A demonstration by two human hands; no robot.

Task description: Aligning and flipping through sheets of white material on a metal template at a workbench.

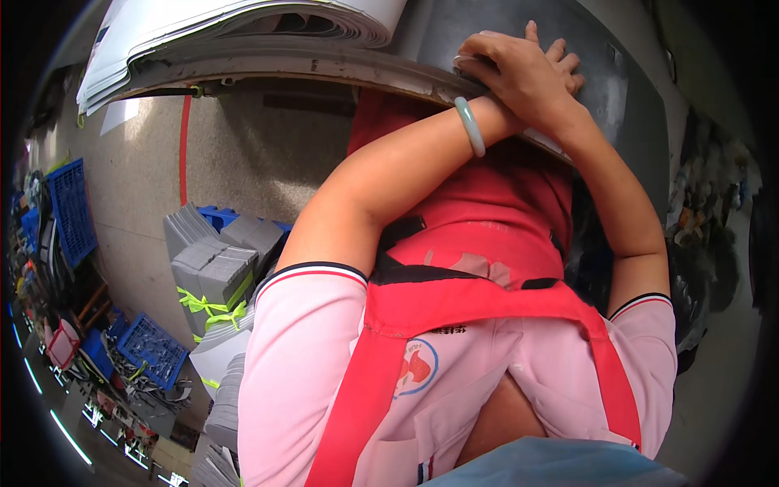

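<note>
- Light-blue fabric (552, 464) nearest, lower edge.
- Left hand (567, 71): fingers spread open over grey worktop (475, 15); palm hidden, can't tell if gripping.
- Right hand (519, 77): crossed over left wrist, fingers half-curled, hold unclear.
- Worktop: beneath both hands, right of white sheet stack (191, 28).

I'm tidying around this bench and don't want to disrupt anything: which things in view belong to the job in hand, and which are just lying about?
Probably in use:
dark grey work surface, beneath the left hand and right hand
large white sheets, stacked nearby

Apparently lying about:
blue plastic crates
grey bundles, some with yellow-green ties
</note>
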